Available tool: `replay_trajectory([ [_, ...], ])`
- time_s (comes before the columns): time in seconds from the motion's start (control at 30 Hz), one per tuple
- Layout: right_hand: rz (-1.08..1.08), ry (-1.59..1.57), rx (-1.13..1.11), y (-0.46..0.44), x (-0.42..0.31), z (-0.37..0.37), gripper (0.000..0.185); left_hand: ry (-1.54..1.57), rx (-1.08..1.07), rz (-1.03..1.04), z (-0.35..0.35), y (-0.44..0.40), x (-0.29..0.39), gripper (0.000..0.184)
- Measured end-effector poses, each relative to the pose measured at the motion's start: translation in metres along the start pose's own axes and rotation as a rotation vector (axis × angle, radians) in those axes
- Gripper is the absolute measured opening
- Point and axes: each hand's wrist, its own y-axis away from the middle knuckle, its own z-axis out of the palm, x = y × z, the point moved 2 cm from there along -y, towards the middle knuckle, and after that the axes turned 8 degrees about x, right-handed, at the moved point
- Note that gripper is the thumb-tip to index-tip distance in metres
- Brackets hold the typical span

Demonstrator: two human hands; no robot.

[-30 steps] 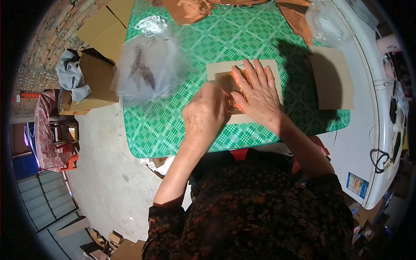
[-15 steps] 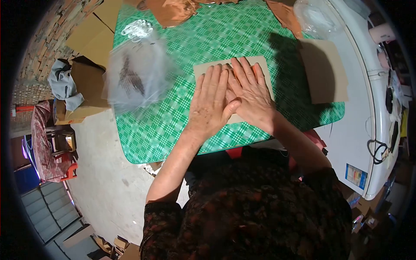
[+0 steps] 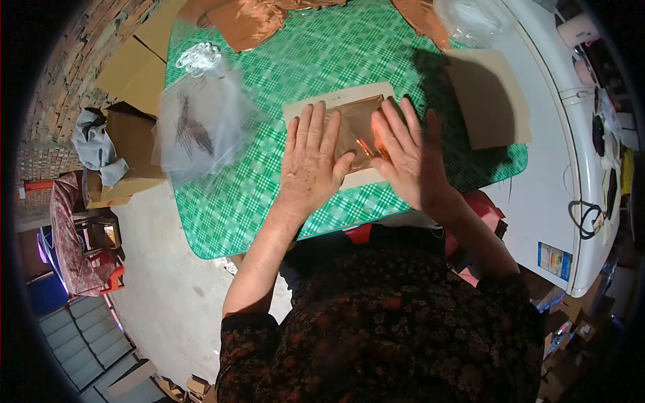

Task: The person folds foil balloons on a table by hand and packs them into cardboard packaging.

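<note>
A shiny copper-coloured sheet [image 3: 355, 133] lies on a beige card [image 3: 369, 90] near the front of the green checked table [image 3: 322, 64]. My left hand [image 3: 312, 158] is spread flat over the left side of the card, its fingers pointing away from me. On the right, my right hand [image 3: 410, 151] is open with its fingers apart, over the sheet's right edge; whether it touches the sheet I cannot tell. Between my two hands the middle of the sheet shows, with orange glints on it.
Clear plastic bags [image 3: 201, 127] and white string [image 3: 199, 59] are at the table's left. Another card [image 3: 485, 101] sits at the right. Copper-coloured material [image 3: 248, 23] and clear plastic [image 3: 474, 21] lie at the back. An open cardboard box [image 3: 131, 144] stands left of the table.
My left hand first opened from a closed shape and lay flat beside my right hand. Since then my hands have moved apart, uncovering the middle of the sheet. The view has shifted slightly.
</note>
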Motion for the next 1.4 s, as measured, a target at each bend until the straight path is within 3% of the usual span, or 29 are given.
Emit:
replay_trajectory([
  [0.23, 0.009, -0.056, -0.058, 0.008, 0.003, 0.017, 0.080, 0.045, 0.027, 0.037, -0.001, 0.003, -0.008, 0.068],
  [0.43, 0.021, -0.046, -0.095, 0.007, 0.002, 0.018, 0.080, 0.533, 0.156, -0.308, -0.045, -0.005, -0.036, 0.060],
  [0.53, 0.022, -0.050, -0.098, 0.006, 0.003, 0.017, 0.080, 0.406, 0.141, -0.223, -0.048, -0.007, -0.045, 0.054],
  [0.77, 0.019, -0.017, -0.097, 0.007, 0.002, 0.018, 0.079, 0.195, 0.062, 0.229, -0.017, -0.032, -0.017, 0.056],
  [1.23, 0.020, -0.069, -0.184, -0.008, 0.009, 0.002, 0.078, 0.132, -0.088, 0.267, -0.002, -0.034, -0.022, 0.061],
  [1.4, -0.031, -0.086, -0.027, -0.017, 0.016, 0.012, 0.076, 0.159, -0.087, 0.259, -0.005, -0.034, -0.021, 0.060],
])
